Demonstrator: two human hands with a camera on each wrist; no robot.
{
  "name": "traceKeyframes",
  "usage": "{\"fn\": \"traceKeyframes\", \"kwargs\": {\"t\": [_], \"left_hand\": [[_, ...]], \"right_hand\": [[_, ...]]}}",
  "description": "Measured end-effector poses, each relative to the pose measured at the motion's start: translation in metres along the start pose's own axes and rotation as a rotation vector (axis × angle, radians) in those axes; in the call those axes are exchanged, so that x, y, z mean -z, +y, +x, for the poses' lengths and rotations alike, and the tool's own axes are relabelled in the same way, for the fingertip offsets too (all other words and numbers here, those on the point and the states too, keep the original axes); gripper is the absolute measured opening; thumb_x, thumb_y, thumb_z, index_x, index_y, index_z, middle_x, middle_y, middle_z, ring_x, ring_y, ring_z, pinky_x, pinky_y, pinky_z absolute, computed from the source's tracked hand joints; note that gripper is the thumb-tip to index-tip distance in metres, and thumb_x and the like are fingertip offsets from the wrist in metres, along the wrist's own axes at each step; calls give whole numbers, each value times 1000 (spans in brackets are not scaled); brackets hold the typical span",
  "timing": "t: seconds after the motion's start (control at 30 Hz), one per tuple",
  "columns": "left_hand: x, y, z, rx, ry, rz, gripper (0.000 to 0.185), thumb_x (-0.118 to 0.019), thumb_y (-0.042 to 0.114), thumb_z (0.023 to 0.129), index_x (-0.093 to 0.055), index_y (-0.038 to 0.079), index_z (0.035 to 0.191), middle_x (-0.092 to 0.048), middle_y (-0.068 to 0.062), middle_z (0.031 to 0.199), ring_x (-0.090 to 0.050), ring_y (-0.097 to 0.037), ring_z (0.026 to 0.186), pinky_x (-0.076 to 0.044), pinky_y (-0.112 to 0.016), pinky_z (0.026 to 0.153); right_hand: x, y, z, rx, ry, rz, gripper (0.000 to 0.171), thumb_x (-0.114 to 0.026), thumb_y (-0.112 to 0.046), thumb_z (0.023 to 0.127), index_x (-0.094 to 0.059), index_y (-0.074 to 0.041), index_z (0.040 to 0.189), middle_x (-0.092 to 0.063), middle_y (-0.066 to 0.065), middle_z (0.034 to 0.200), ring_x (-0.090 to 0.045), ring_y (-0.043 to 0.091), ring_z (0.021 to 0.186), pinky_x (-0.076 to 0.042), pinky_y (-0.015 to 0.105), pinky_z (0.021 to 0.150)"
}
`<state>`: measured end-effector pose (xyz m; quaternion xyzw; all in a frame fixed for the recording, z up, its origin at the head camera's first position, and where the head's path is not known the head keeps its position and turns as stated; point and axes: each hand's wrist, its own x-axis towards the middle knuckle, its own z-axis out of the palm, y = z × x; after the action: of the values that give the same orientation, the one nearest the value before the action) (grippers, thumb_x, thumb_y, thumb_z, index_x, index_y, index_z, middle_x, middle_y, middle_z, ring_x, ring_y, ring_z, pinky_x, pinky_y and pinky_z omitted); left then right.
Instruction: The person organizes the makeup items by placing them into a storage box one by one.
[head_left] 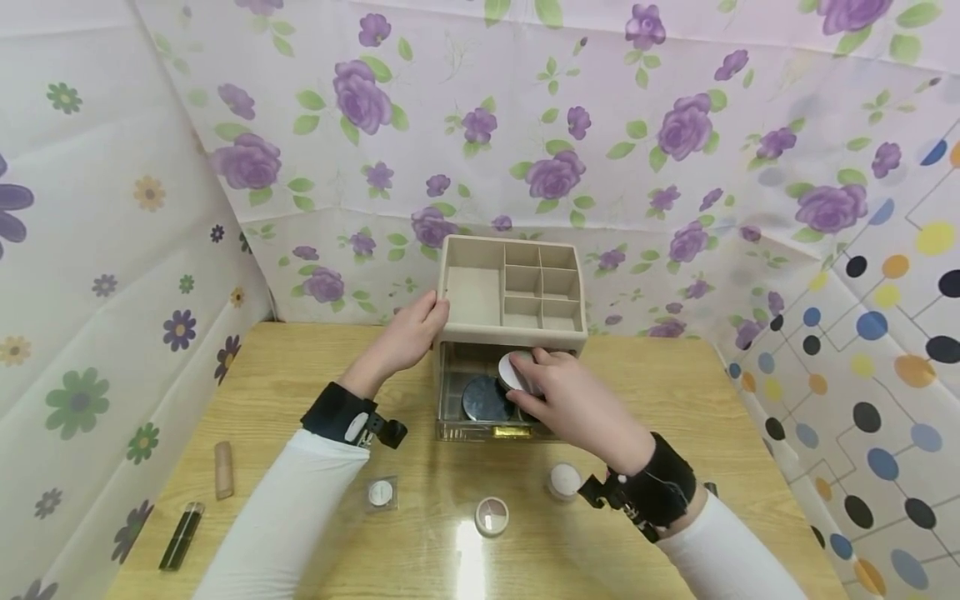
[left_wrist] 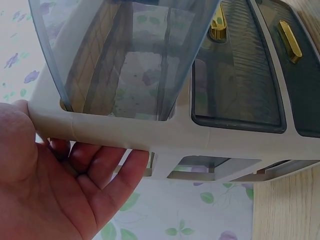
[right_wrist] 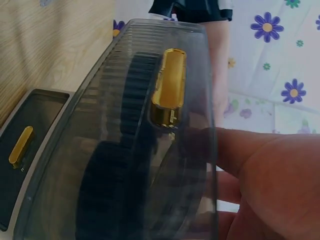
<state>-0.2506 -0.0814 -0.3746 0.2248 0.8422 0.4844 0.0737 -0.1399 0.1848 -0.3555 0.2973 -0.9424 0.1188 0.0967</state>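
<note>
A small jar sits before the organizer; left hand grips its side; right hand holds a white disc in the open drawer.

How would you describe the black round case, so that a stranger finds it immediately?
Start at the beige organizer at the back of the wooden table. Its clear drawer is pulled open toward the person, and the black round case lies flat inside, beside the right hand. It is the only dark disc; the small jars nearby are pale.

I see the organizer at the table's back, its drawer pulled toward me, three small jars before it, two tubes far left.
</note>
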Motion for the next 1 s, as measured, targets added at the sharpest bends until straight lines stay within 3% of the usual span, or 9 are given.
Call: {"fn": "traceKeyframes", "kwargs": {"t": [0.1,0.23,0.47,0.67,0.9,1.0], "left_hand": [[0,-1,0,4,4,2,40,-29,40,117,-50,7,111,-52,-14,85,-47,-28,67,-41,-40,63],[1,-1,0,3,2,6,39,-29,39,118,-50,7,109,-52,-14,85,-47,-28,67,-41,-41,63],[-1,2,-1,13,4,-1,40,-29,39,117,-51,6,113,-51,-14,86,-49,-28,70,-42,-40,64],[-1,2,-1,9,6,-7,39,-30,38,117,-50,6,110,-49,-14,85,-46,-28,68,-41,-40,63],[-2,2,0,8,7,-11,38,-29,38,118,-49,7,107,-49,-14,83,-44,-28,66,-40,-40,62],[-2,1,0,10,5,-9,38,-30,38,117,-48,7,105,-49,-13,82,-44,-28,66,-40,-40,62]], "right_hand": [[-4,-1,4,7,4,-36,23,-73,-27,105,-67,-11,119,-55,2,89,-54,25,81,-48,43,76],[-10,0,9,-21,-4,-45,27,-68,-26,108,-70,-7,127,-62,6,91,-59,31,86,-50,49,85],[-15,2,18,-101,-70,39,30,-59,-27,113,-72,-6,131,-72,9,101,-71,30,95,-56,49,88],[-18,6,23,-100,-98,83,22,-58,-23,113,-69,-5,122,-68,10,100,-71,34,98,-57,52,87],[-41,25,30,-101,-105,114,36,-48,-30,116,-65,-6,136,-70,16,120,-70,37,115,-55,56,95],[-36,21,31,-137,-140,141,40,-48,-30,116,-62,-6,145,-68,19,132,-66,39,124,-53,56,101]]}}
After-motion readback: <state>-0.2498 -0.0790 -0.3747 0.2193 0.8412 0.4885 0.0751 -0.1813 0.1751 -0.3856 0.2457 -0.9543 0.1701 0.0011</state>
